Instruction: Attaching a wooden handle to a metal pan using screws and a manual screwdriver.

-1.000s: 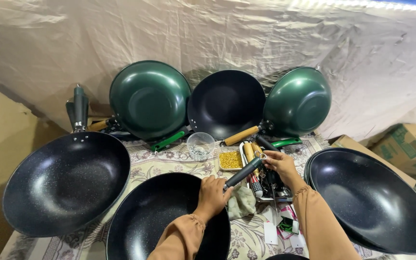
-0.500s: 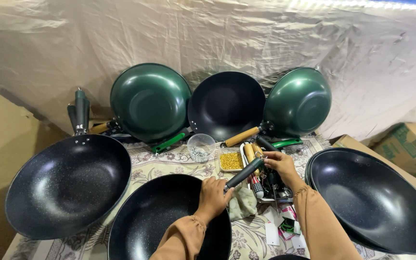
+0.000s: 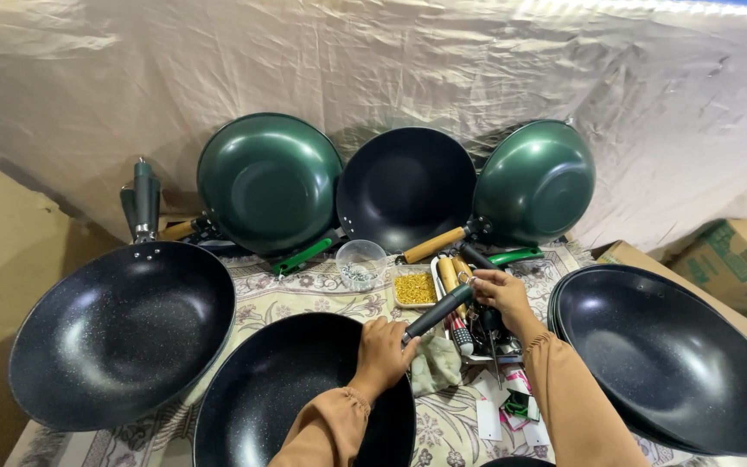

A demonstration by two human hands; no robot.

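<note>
two hands work at a black wok (image 3: pixel 304 389) on the worktop: left hand (image 3: pixel 384 353) grips its rim, right hand (image 3: pixel 499 292) holds the dark handle (image 3: pixel 437 311) joined there.

Both forearms came up from the bottom edge of the head view, covered to the wrists in tan sleeves with gathered cuffs. The left hand (image 3: pixel 382 353) lay knuckles up, the back of the hand facing the camera, its fingers (image 3: pixel 401 341) curled downward and closed in a grip with the fingertips hidden beneath. The right hand (image 3: pixel 499 292) reached further forward and sat slightly higher in the view, wrist bent a little, its fingers (image 3: pixel 481 284) bunched and curled leftward in a closed pinch. The two hands were near each other but apart, the left one lower and nearer the body.
</note>
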